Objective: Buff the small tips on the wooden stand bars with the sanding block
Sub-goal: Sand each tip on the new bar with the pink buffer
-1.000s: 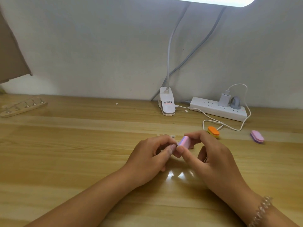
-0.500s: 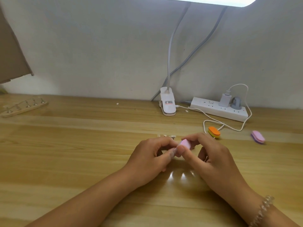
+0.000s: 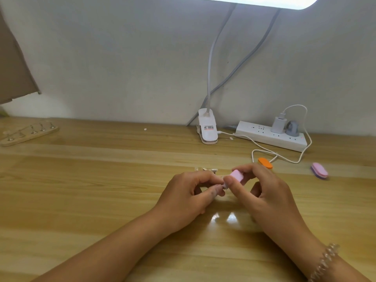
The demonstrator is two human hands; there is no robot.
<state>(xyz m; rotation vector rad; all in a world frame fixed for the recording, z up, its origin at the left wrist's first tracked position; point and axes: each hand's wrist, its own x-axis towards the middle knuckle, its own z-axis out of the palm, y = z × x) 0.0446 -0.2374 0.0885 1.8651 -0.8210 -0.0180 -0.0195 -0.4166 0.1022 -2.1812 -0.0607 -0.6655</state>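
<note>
Pink sanding block (image 3: 297,176), pinched in the right hand (image 3: 270,197), sits just right of the small tip (image 3: 225,186) that the left hand (image 3: 189,198) pinches, seemingly touching it.

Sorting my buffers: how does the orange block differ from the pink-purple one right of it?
The orange block is orange on top, the pink-purple block pink over purple. The orange block lies beyond the right hand, by the white cable; the pink-purple block lies apart from both. Both are oval, flat on the table.
</note>
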